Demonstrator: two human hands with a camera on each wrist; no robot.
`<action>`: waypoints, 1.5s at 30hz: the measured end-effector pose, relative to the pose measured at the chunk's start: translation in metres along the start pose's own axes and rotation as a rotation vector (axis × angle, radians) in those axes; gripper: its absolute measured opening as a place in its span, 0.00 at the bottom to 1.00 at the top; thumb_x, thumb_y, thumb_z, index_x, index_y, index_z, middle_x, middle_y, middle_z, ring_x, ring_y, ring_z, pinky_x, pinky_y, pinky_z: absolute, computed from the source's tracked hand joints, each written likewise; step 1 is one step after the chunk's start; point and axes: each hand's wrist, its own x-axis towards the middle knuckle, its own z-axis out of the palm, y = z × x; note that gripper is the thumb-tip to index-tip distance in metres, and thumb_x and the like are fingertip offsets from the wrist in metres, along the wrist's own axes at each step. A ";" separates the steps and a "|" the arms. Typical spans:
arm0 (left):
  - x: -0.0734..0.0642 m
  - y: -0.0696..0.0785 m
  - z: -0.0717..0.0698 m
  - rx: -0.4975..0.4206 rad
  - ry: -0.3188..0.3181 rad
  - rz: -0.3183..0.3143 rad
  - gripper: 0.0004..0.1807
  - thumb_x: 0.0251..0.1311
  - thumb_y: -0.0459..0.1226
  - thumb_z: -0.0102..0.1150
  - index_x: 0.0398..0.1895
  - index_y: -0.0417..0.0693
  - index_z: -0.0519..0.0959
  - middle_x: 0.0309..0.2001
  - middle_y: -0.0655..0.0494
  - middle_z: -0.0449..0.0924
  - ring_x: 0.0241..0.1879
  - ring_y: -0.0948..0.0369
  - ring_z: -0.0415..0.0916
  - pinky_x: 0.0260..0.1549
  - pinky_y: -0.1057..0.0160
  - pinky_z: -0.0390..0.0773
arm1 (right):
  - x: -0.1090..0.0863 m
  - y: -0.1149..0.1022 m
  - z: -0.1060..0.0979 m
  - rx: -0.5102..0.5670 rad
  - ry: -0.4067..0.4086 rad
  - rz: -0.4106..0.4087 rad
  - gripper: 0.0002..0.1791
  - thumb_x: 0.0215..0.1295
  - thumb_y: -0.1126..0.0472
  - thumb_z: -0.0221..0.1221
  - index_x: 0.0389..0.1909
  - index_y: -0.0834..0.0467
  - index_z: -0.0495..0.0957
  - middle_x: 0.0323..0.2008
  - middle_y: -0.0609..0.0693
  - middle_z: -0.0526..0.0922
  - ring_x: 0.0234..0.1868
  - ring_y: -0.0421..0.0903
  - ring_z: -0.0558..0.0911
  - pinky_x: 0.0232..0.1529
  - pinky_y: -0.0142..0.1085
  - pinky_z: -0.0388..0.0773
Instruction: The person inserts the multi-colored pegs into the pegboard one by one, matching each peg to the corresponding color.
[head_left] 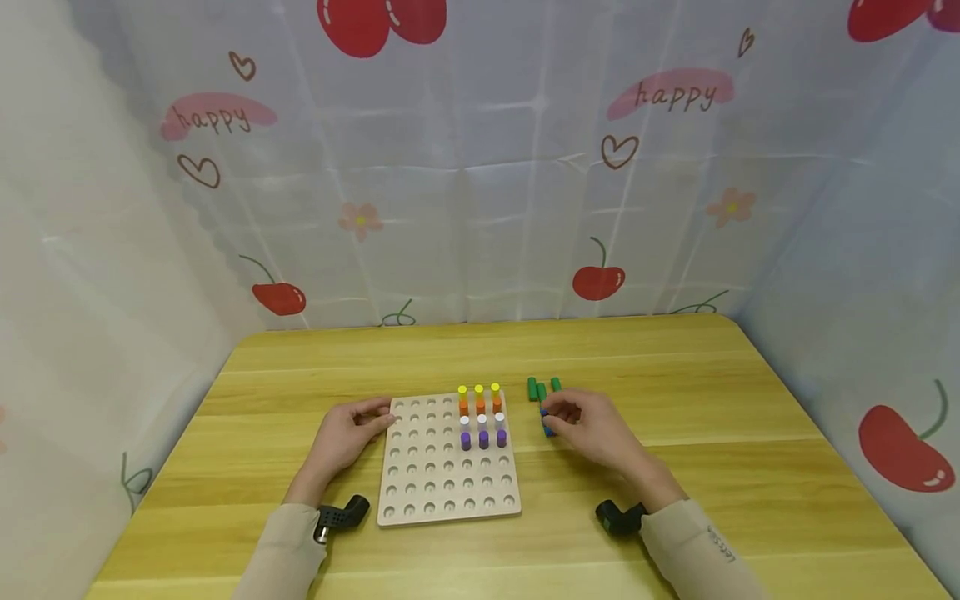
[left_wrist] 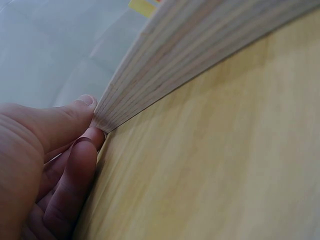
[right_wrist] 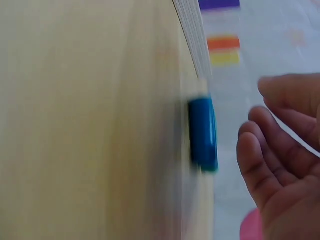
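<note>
The left hand (head_left: 347, 435) is pinching the pegboard (head_left: 439, 477) near its far left corner. Right of the pegboard, the right hand (head_left: 596, 427) is hovering beside a blue peg (right_wrist: 202, 131), thumb and fingertips standing apart, seemingly holding nothing, though the wrist view is blurry. Green pegs (head_left: 532, 389) are lying off the pegboard's far right corner; yellow, orange, white and purple pegs (head_left: 481, 407) are standing in its far right part.
</note>
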 end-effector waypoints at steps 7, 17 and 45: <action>0.000 -0.001 0.000 0.002 -0.003 -0.006 0.22 0.67 0.46 0.68 0.62 0.51 0.84 0.48 0.55 0.88 0.40 0.63 0.83 0.35 0.69 0.80 | -0.003 0.024 -0.013 -0.018 -0.033 -0.013 0.07 0.68 0.62 0.68 0.45 0.53 0.86 0.37 0.45 0.84 0.36 0.42 0.78 0.38 0.32 0.78; 0.002 -0.006 0.002 0.006 -0.006 0.007 0.22 0.67 0.47 0.68 0.62 0.52 0.84 0.48 0.56 0.88 0.40 0.63 0.83 0.35 0.68 0.81 | -0.005 0.034 -0.014 -0.027 -0.074 -0.022 0.06 0.67 0.64 0.68 0.43 0.52 0.86 0.37 0.45 0.84 0.36 0.42 0.78 0.38 0.33 0.78; 0.002 0.000 0.000 -0.001 -0.012 -0.007 0.23 0.68 0.47 0.68 0.63 0.51 0.83 0.49 0.53 0.87 0.39 0.63 0.83 0.35 0.69 0.82 | -0.002 0.031 -0.018 -0.169 -0.179 -0.047 0.06 0.67 0.64 0.68 0.43 0.52 0.86 0.38 0.44 0.83 0.36 0.40 0.78 0.41 0.36 0.79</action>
